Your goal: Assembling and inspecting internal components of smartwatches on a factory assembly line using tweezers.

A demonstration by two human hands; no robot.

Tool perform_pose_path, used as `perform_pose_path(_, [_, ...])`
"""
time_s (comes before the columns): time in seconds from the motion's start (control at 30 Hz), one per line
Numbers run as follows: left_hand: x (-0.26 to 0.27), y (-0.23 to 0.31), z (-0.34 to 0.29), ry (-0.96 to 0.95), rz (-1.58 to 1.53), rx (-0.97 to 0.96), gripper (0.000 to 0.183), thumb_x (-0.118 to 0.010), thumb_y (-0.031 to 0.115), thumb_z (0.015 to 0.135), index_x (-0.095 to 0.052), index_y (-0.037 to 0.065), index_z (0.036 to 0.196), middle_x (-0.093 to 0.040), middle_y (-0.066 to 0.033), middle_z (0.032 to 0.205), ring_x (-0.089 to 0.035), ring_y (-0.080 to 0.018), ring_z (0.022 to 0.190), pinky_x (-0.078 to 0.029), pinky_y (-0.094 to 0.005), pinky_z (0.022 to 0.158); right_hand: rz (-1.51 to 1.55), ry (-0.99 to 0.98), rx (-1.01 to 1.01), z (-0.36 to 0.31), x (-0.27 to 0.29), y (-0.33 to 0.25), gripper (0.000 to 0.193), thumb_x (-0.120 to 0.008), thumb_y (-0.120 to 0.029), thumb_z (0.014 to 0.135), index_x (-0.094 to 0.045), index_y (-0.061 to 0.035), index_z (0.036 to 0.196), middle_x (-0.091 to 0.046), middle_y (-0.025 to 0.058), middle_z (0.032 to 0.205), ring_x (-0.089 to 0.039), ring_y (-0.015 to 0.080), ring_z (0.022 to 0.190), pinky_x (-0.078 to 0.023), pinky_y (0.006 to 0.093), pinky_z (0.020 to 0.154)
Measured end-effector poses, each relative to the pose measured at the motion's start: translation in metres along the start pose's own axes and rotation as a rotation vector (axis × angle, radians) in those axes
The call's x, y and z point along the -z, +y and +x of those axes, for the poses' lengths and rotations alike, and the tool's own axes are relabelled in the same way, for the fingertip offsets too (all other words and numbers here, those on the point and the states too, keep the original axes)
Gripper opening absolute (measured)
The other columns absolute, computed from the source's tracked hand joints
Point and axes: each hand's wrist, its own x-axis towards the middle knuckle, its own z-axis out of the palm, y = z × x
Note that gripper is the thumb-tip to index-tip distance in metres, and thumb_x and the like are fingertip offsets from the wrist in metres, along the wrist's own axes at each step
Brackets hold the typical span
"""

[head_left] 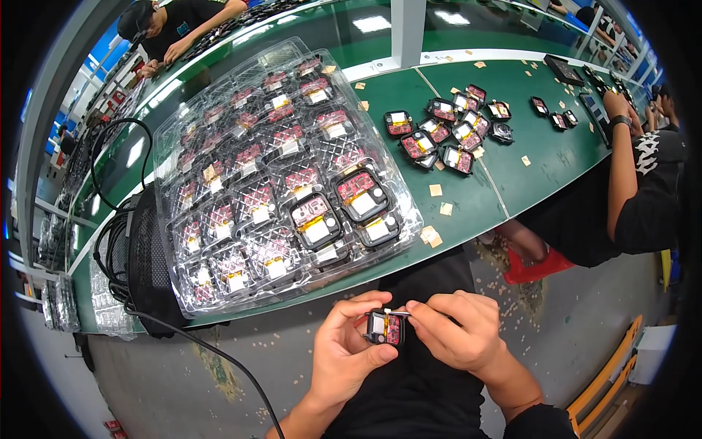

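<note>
Over my lap, my left hand [338, 355] is closed on an open smartwatch case [393, 331], black-framed with a red circuit board and a pale battery inside. Its thumb and fingers grip the case at the sides. My right hand [461, 333] pinches a thin metal tool [399, 313], whose tip meets the top edge of the case near a small white piece. The fingers hide most of the tool, so its full shape cannot be made out. Beyond my hands, a clear plastic tray [411, 208] holds many similar open cases, with two cases [316, 221] lying on top.
A pile of open watch cases [442, 132] lies on the green bench [475, 201] among small paper squares [436, 190]. A black mesh bag [150, 263] and a black cable [219, 351] are at left. A co-worker's arm [620, 161] reaches over the bench at right; another person [183, 29] works opposite.
</note>
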Motion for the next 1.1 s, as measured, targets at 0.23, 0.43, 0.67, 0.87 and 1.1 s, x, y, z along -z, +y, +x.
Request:
perform_pose_path(0.23, [0.0003, -0.002, 0.001, 0.001, -0.016, -0.002, 0.059, -0.089, 0.0, 0.081, -0.058, 0.002, 0.132, -0.052, -0.0206, 0.147, -0.062, -0.0331, 0.13, -0.054, -0.0419, 0.11, 0.103, 0.005, -0.06, -0.0007, -0.0005, 0.0009, 0.025, -0.086, -0.006, 0.072, -0.077, -0.007, 0.096, -0.066, 0.001, 0.084, -0.062, 0.0148, 0.061, -0.049, 0.0297, 0.051])
perform_pose_path(0.43, [0.0011, -0.0014, 0.0007, -0.009, 0.036, -0.048, 0.06, -0.088, -0.004, 0.08, -0.059, 0.001, 0.132, -0.051, -0.0201, 0.148, -0.063, -0.0308, 0.129, -0.055, -0.0403, 0.108, 0.179, -0.081, -0.116, 0.0037, 0.0041, 0.0013, 0.023, -0.085, -0.005, 0.075, -0.077, -0.0061, 0.097, -0.067, 0.0025, 0.085, -0.066, 0.0174, 0.063, -0.051, 0.0312, 0.052])
perform_pose_path(0.67, [0.0023, -0.0006, -0.0004, -0.03, 0.086, -0.053, 0.06, -0.086, -0.007, 0.081, -0.058, 0.0, 0.133, -0.05, -0.0195, 0.148, -0.064, -0.0305, 0.128, -0.056, -0.0386, 0.105, 0.183, -0.121, -0.127, 0.0036, 0.0057, 0.002, 0.024, -0.084, -0.006, 0.076, -0.078, -0.0067, 0.099, -0.067, 0.0022, 0.086, -0.066, 0.0177, 0.063, -0.052, 0.0313, 0.052])
perform_pose_path(0.87, [0.0014, -0.0016, 0.0002, -0.013, 0.06, -0.037, 0.059, -0.086, -0.005, 0.082, -0.059, 0.001, 0.134, -0.051, -0.0193, 0.148, -0.065, -0.0292, 0.127, -0.057, -0.0371, 0.103, 0.166, -0.1, -0.115, 0.0011, 0.0042, 0.0026, 0.024, -0.084, -0.006, 0.076, -0.078, -0.0072, 0.099, -0.067, 0.0016, 0.087, -0.066, 0.0174, 0.064, -0.052, 0.0309, 0.053])
perform_pose_path(1.1, [0.0014, -0.0013, 0.0, 0.001, 0.068, -0.033, 0.059, -0.087, -0.004, 0.082, -0.059, 0.001, 0.134, -0.051, -0.0194, 0.148, -0.064, -0.0301, 0.128, -0.057, -0.0381, 0.104, 0.201, -0.12, -0.142, 0.001, 0.0054, 0.004, 0.024, -0.085, -0.005, 0.075, -0.078, -0.0072, 0.098, -0.067, 0.0016, 0.086, -0.066, 0.0175, 0.062, -0.052, 0.0309, 0.052])
